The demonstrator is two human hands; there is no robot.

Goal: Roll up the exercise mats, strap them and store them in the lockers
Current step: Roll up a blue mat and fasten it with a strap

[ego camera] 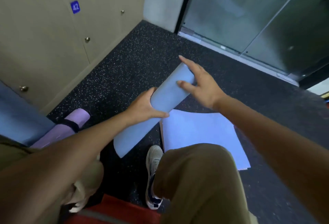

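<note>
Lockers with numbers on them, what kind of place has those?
Probably a gym changing area. The numbered lockers line the wall, the speckled rubber floor is the gym kind, and a rolled blue exercise mat is held in the left hand.

floor (135, 63): black rubber, white-speckled | glass doors (258, 14): frosted, metal bottom rail, at upper right | wall corner (160, 1): pale grey, between cabinets and glass | shoe (154, 175): grey-white, dark toe, on floor | trousers (199, 179): khaki | red fabric (114, 209): bottom edge
</note>
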